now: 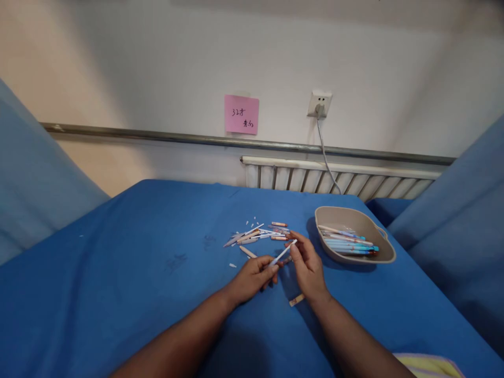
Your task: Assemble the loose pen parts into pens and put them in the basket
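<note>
My left hand (254, 278) and my right hand (307, 265) meet over the blue table cover (118, 273). Between them runs a thin white pen refill (282, 254), slanting up to the right. The left fingers pinch its lower end; the right fingertips pinch its upper end. Something small and orange shows in the right hand too, perhaps a pen part. Just beyond the hands lies a loose pile of pen parts (258, 235): orange barrels, white refills and tiny white caps. A short orange piece (296, 300) lies by my right wrist.
A beige tray (388, 252) with several assembled blue and orange pens stands to the right of my hands. Behind the table are a radiator (334, 178), a wall socket with a cable (319, 105) and a pink note (241, 114). Blue cushions flank both sides.
</note>
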A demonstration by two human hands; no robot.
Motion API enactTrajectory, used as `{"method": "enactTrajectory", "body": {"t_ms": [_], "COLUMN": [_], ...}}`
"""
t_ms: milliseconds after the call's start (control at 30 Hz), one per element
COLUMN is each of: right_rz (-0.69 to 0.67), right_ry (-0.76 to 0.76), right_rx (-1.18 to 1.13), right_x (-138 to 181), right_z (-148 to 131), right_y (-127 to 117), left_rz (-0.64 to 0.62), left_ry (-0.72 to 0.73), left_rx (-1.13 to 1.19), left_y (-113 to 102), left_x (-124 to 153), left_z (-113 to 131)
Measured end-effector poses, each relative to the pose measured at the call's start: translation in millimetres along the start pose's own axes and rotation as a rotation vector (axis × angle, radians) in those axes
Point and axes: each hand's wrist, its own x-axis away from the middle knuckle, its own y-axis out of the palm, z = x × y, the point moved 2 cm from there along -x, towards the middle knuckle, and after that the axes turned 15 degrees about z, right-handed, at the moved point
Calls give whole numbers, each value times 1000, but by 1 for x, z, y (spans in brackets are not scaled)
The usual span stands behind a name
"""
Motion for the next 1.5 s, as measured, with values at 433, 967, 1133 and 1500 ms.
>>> {"method": "enactTrajectory", "body": {"t_ms": [433,967,1133,1500], "right_rz": [-161,-219,-338,-981], "right_ry": [-70,-61,-105,-153], "right_rx": [149,526,724,1040], "right_x": [-7,-45,-45,-3], "right_z": [6,53,33,-16], "right_y": [0,-35,-38,-27], "left_rz": [-32,171,168,172], "left_ry": [24,-92,-111,-248], "left_rx": [9,175,187,418], "left_y": [-1,-19,-18,-26], "left_x": [-1,-13,-14,-15], "left_z": [-2,2,0,1]}}
